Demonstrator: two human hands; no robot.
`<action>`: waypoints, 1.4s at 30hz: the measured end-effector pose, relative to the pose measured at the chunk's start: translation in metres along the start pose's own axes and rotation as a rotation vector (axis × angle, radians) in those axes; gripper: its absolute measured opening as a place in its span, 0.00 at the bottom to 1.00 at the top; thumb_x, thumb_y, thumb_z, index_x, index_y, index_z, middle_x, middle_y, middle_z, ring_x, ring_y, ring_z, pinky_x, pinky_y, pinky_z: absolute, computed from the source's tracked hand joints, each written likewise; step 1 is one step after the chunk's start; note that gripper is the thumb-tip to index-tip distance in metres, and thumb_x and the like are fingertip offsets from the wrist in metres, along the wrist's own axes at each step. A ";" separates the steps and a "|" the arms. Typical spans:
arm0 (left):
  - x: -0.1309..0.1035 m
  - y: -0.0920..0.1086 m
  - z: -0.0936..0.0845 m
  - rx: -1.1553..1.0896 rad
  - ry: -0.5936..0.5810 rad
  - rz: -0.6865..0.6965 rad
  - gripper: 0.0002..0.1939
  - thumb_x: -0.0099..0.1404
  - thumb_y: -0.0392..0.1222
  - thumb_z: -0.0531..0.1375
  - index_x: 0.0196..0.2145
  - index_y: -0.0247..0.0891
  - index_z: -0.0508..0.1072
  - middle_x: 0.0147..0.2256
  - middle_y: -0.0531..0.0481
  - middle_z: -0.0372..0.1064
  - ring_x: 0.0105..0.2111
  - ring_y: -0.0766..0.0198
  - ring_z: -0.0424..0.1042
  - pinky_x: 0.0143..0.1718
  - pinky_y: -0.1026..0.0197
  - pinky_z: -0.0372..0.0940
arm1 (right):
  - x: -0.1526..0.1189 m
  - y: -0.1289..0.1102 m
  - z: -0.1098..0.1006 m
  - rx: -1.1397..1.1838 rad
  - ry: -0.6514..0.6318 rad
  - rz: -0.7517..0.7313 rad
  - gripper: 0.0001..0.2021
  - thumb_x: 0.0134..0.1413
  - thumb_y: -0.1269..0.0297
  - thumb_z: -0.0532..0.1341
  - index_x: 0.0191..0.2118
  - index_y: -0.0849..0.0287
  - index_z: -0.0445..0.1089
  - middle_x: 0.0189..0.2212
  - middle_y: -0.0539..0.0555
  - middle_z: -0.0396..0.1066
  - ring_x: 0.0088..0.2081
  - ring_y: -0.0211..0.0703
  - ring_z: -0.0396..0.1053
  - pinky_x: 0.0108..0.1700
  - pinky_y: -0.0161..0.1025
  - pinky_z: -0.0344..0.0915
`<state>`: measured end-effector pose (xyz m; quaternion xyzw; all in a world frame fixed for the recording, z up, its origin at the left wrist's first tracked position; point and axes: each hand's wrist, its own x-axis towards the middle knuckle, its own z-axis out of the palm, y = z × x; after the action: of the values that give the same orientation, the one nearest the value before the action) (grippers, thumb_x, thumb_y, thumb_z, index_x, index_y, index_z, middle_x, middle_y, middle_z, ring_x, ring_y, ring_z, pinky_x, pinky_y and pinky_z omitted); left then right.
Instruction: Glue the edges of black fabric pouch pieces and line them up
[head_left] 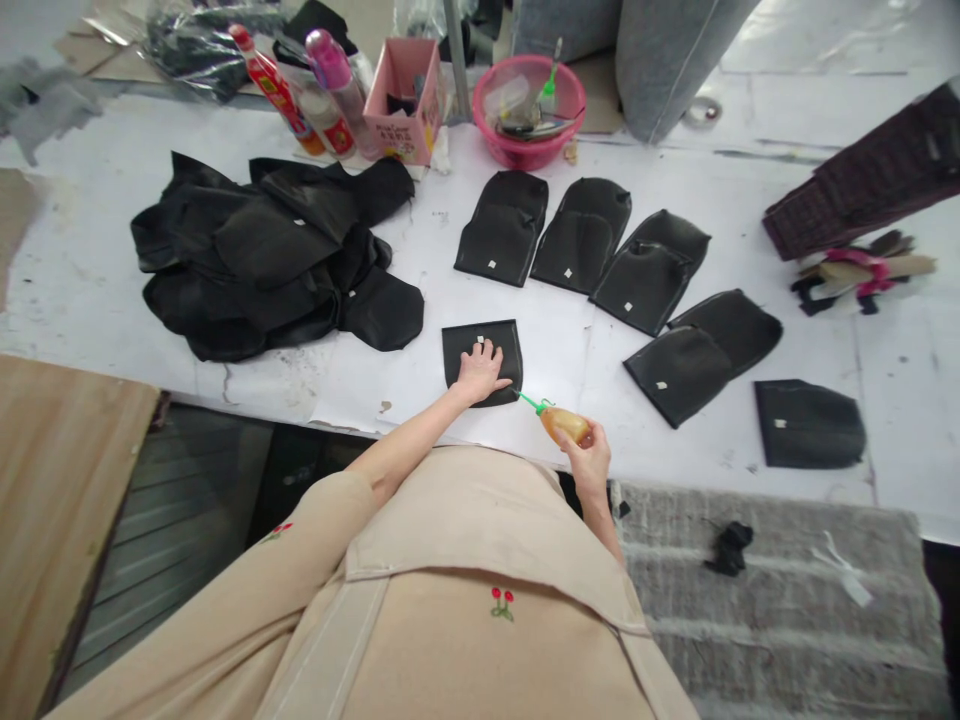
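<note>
Beige apron (465, 650) sits nearest my remote view, two red cherries embroidered on its front. Bearings below: clock face centred on the black piece (459, 345) being worked.

Writing: pink box (401, 140) at 11 o'clock carries a line of Latin letters above Chinese characters, too small for me to read with certainty. Red bottle (271, 85), also toward 11, has a printed label, likewise illegible from here. Small white tags on the black pieces: no marks I can make out.

Hands: black piece lies flat beneath the left hand (478, 376), which is palm down, fingers fanned, resting on it and gripping nothing. Right hand (589, 458), at 4 o'clock, is curled around a squeeze bottle (561, 424) of amber liquid. Its green nozzle (529, 401) aims at the piece's edge; I cannot tell whether the tip touches.

Surface and room: desk (562, 335) covered in white, scuffed and stained. Five similar pieces (501, 245) fan from 12 to 3 o'clock. Dark heap (277, 250) at 10; pink basin (529, 150) of oddments at 12. Grey upholstered form (667, 65) at 1, wooden board (64, 490) at 8, grey ribbed cloth (795, 620) at 4.
</note>
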<state>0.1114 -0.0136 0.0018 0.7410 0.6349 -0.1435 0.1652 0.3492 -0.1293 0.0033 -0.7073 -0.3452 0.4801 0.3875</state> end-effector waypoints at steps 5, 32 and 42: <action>0.006 0.001 -0.006 -0.022 -0.102 0.035 0.51 0.57 0.72 0.59 0.68 0.35 0.55 0.67 0.26 0.46 0.63 0.35 0.53 0.52 0.45 0.63 | -0.004 0.003 -0.005 -0.034 0.062 -0.054 0.33 0.35 0.48 0.74 0.48 0.58 0.68 0.40 0.54 0.74 0.40 0.49 0.73 0.46 0.48 0.71; 0.004 0.012 0.002 0.085 -0.036 -0.003 0.44 0.65 0.63 0.58 0.68 0.32 0.53 0.66 0.24 0.47 0.64 0.36 0.52 0.51 0.45 0.64 | -0.009 0.019 0.015 -0.350 0.127 -0.412 0.28 0.51 0.45 0.66 0.52 0.58 0.67 0.44 0.57 0.70 0.44 0.50 0.69 0.46 0.48 0.69; 0.005 0.012 0.004 0.081 -0.041 -0.003 0.44 0.65 0.63 0.58 0.67 0.32 0.52 0.66 0.23 0.46 0.64 0.36 0.51 0.51 0.45 0.63 | -0.012 0.012 0.017 -0.433 0.115 -0.526 0.27 0.55 0.46 0.64 0.53 0.59 0.67 0.42 0.59 0.70 0.45 0.53 0.69 0.48 0.51 0.69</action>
<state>0.1244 -0.0123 -0.0034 0.7430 0.6261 -0.1844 0.1480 0.3308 -0.1414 -0.0068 -0.6858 -0.5870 0.2386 0.3579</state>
